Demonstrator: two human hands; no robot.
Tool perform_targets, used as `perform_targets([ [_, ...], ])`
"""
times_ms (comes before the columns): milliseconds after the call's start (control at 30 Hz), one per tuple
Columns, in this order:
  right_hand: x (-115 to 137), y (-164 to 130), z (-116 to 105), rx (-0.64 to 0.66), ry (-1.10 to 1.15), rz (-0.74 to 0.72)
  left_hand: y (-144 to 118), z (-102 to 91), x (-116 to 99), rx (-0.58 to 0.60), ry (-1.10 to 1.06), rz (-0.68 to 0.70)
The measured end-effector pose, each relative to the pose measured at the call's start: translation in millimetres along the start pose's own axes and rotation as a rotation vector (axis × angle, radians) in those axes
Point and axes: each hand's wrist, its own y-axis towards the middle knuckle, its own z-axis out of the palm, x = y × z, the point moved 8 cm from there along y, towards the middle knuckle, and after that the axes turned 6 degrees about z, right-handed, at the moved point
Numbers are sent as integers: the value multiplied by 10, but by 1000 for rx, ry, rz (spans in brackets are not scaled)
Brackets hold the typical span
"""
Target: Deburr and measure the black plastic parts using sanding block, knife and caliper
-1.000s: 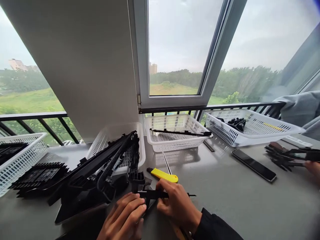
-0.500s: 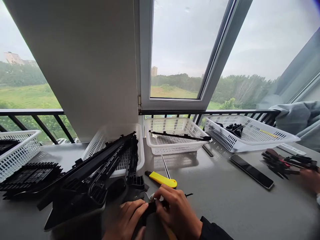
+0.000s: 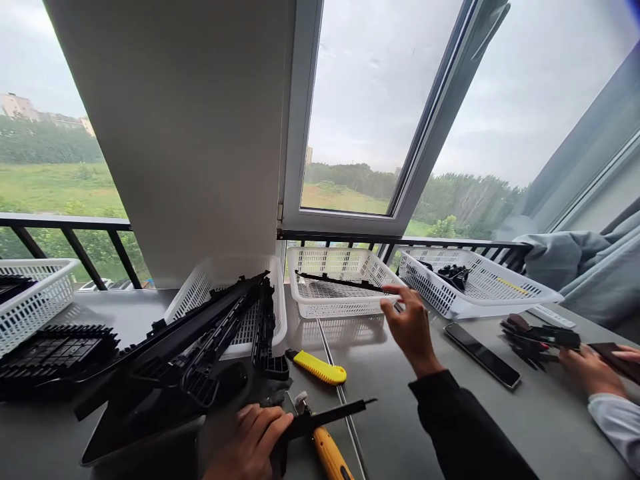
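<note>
Left hand (image 3: 253,437) clamped on black strip (image 3: 327,417) to pin it to counter (image 3: 400,413), right hand (image 3: 411,328) open, fingers spread, reaching at basket (image 3: 320,303) rim.

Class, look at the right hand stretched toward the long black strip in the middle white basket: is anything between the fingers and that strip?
Nothing visible. The right hand hovers at the near right corner of the middle basket, fingers just short of the black strip.

Place: a small assembly workbench sitting at a window (image 3: 360,133).
Evidence: white baskets (image 3: 340,293) lining up below the window, holding black plastic parts (image 3: 200,340).
Tools: a yellow knife (image 3: 315,367) lying in front of the baskets.
Company: a co-worker's hand (image 3: 587,367) working right of the baskets.
</note>
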Motion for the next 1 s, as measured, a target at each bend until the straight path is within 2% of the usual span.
perform_targets([
  [67, -166, 340, 32, 10, -107, 64, 22, -1, 2, -16, 13, 12],
  [133, -326, 557, 142, 81, -225, 149, 42, 1, -2, -22, 14, 19],
  [267, -530, 677, 331, 236, -416, 269, 65, 13, -14, -36, -12, 23],
  [467, -504, 817, 382, 399, -493, 305, 61, 41, 68, -114, -122, 16],
  [567, -430, 913, 343, 433, -413, 313, 47, 17, 113, -171, -205, 31],
  [633, -396, 911, 258, 427, -322, 304, 40, -28, 144, -214, -291, -20],
  [767, -407, 626, -58, 407, -49, 266, 33, -135, 137, -255, -472, -227],
  [900, -374, 78, -359, 453, 271, 245, 46, -151, 27, -185, -761, -418],
  [933, -328, -71, -385, 472, 379, 244, 48, -118, -11, -156, -888, -466],
  [1000, -205, -406, -301, 576, 797, 336, 60, -70, -109, -142, -1158, -515],
])
